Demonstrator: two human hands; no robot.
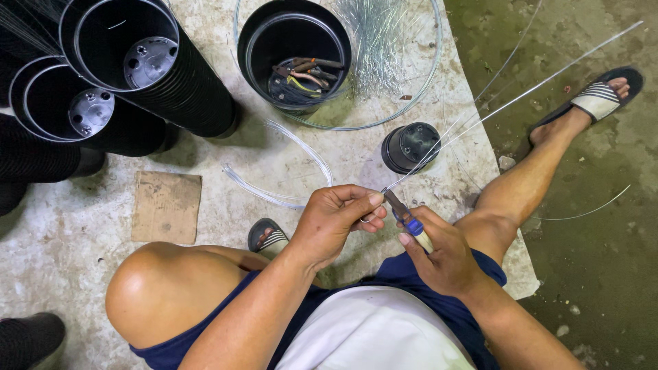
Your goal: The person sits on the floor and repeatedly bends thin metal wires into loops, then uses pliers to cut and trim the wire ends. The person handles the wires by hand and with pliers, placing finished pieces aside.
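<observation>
My left hand (336, 220) pinches the near ends of several thin metal wires (521, 92) that fan out up and to the right over the floor. My right hand (439, 252) grips small pliers (406, 216) with blue and cream handles, the jaws set at the wire ends right beside the left fingertips. A small loop of wire shows under the left fingers. A small black plastic pot (410, 146) lies on its side just beyond the hands.
A black pot (293, 55) holding tools stands inside a clear round tub (411, 96) with a bundle of wires. Stacks of black pots (157, 75) lie at the upper left. Clear tubing (274, 195), a cardboard piece (166, 207) and my sandalled feet (596, 99) rest on the concrete.
</observation>
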